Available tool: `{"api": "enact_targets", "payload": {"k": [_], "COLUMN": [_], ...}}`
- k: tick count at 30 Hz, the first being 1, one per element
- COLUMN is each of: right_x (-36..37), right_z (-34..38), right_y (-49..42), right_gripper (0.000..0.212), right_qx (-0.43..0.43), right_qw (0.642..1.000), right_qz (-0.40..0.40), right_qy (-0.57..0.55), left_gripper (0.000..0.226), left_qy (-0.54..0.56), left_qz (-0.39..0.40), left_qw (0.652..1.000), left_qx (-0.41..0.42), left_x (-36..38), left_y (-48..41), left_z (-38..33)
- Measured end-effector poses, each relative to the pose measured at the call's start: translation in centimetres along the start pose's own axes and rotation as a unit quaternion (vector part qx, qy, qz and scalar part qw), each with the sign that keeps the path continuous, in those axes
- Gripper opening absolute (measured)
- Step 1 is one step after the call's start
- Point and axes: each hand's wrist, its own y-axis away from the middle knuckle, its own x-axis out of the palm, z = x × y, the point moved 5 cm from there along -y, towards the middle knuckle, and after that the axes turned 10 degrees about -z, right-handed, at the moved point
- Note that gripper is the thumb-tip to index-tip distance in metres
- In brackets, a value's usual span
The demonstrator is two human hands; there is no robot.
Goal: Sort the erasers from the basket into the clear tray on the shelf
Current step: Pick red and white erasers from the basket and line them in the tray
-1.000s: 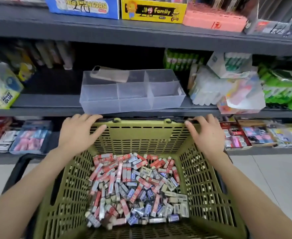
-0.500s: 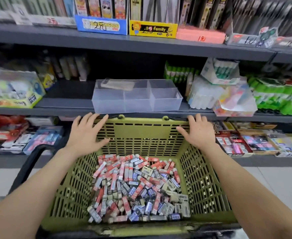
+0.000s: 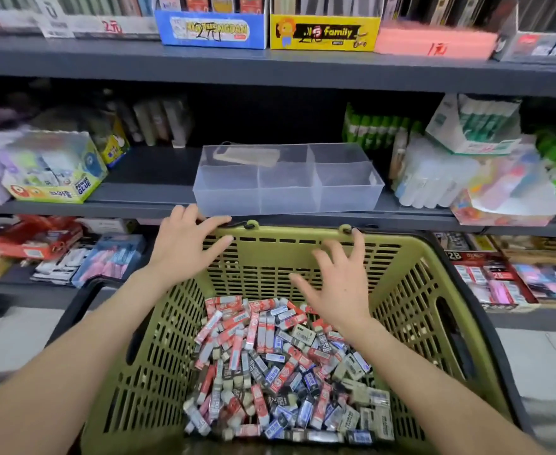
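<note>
A clear tray (image 3: 227,198) split into compartments stands at the front edge of a dark grey shelf (image 3: 138,192), with a flat brownish card (image 3: 247,157) in its rear left compartment. A box of Power Glue (image 3: 56,178) is to its left and green glue sticks (image 3: 375,126) and pale packets (image 3: 434,178) are to its right. On the shelf above stand a blue box (image 3: 211,29) and a yellow "family" box (image 3: 324,32), and the floor (image 3: 7,339) is pale tile. An olive-green basket (image 3: 270,254) sits just below the tray, and its tall slotted far wall rises between the erasers and the tray. The erasers (image 3: 286,372), in red, blue and grey sleeves, lie heaped on the basket floor. The left hand (image 3: 184,247) is over the far-left corner of the rim, fingers straight, spread and holding nothing. The right hand (image 3: 339,284) hangs inside the basket above the heap, fingers splayed and empty, the erasers below it and apart from its fingertips (image 3: 358,239)
</note>
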Motion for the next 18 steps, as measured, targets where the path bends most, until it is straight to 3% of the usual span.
{"api": "enact_targets", "payload": {"k": [2,6,8,10,12,13,15,18], "right_x": [0.5,1.0,2.6,5.2,8.1,9.4,11.2,12.3], "right_z": [0.0,1.0,2.9,5.1,6.7,7.3,7.9,8.4], "right_y": [-0.3,1.2,2.5,3.3,4.3,4.8,5.5,5.7], "right_gripper": [0.053,0.027,0.024,0.034,0.055,0.065,0.077,0.072], "right_qx": [-0.023,-0.223,-0.267,-0.263,-0.257,-0.268,-0.306,-0.309], "right_qw": [1.0,0.968,0.955,0.928,0.885,0.87,0.859,0.87], "right_qz": [-0.007,-0.113,-0.039,0.142,0.313,0.361,0.389,0.365], "right_qy": [0.014,-0.017,-0.12,-0.221,-0.228,-0.201,-0.129,-0.12], "left_gripper": [0.073,0.072,0.073,0.074,0.074,0.074,0.074,0.072], "left_qy": [0.008,0.015,0.015,0.016,0.023,0.026,0.037,0.047], "left_qz": [-0.008,-0.024,-0.018,-0.012,-0.014,-0.015,-0.019,-0.021], "left_qw": [1.0,0.999,0.999,0.999,0.999,0.998,0.998,0.998], "left_qx": [-0.021,-0.032,-0.034,-0.037,-0.045,-0.049,-0.05,-0.041], "left_x": [0.1,0.1,0.1,-0.1,-0.4,-0.6,-0.8,-0.9], "left_y": [-0.6,-1.1,-1.2,-1.1,-0.9,-0.7,-0.5,-0.4], "left_z": [-0.1,-0.3,-0.4,-0.6,-0.7,-0.7,-0.7,-0.6]}}
